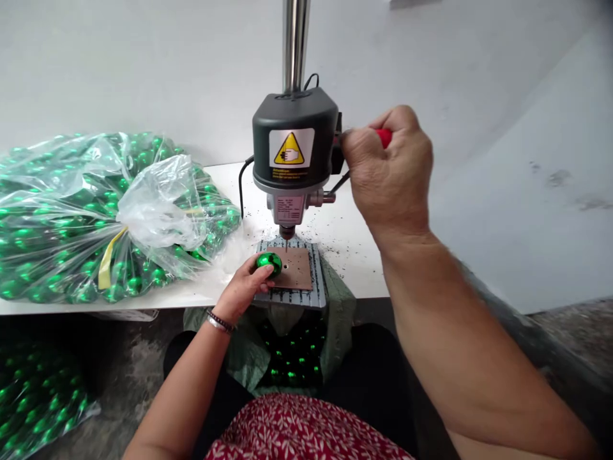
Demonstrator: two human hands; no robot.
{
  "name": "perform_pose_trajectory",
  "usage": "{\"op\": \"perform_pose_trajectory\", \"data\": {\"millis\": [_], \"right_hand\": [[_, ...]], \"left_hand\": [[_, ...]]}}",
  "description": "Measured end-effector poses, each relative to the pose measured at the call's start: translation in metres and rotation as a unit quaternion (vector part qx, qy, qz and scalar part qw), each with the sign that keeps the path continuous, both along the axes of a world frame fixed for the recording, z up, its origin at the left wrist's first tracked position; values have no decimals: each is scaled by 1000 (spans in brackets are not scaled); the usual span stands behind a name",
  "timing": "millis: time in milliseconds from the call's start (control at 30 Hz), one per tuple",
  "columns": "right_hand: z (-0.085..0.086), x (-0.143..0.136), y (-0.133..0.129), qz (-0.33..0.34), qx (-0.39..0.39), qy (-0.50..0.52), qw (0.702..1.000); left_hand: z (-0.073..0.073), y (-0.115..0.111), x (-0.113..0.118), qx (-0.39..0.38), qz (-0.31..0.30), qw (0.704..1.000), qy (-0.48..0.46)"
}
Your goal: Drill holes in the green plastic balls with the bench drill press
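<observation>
A shiny green ball is held between the thumb and fingers of my left hand, over the left part of a brown board with a small hole. The board lies on the grey slotted base of a drill press. Just above and right of the ball, the thin drill bit points down, apart from it. My right hand is closed round a red-knobbed handle on the machine's right side. Its fingers partly hide the knob.
Left on the white table lies a big clear bag of green balls, tied with yellow tape. Dark shavings are scattered round the base. Below the table edge, an open green sack holds more balls. Another bag sits lower left.
</observation>
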State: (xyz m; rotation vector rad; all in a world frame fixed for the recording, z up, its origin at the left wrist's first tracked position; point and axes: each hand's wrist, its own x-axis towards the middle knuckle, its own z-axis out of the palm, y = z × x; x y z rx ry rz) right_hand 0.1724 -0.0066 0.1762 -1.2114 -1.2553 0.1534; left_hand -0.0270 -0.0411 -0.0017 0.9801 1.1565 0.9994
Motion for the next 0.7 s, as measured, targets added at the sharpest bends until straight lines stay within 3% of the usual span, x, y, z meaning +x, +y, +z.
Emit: {"op": "perform_pose_trajectory", "data": {"millis": [233, 533, 700], "right_hand": [[6, -1, -5, 3, -41, 5, 999], [11, 1, 2, -36, -60, -43, 997], [18, 3, 14, -28, -87, -39, 995]], "left_hand": [[12, 22, 17, -14, -38, 994, 106], [12, 25, 22, -18, -54, 988, 141], [9, 29, 24, 33, -51, 970, 235]]}}
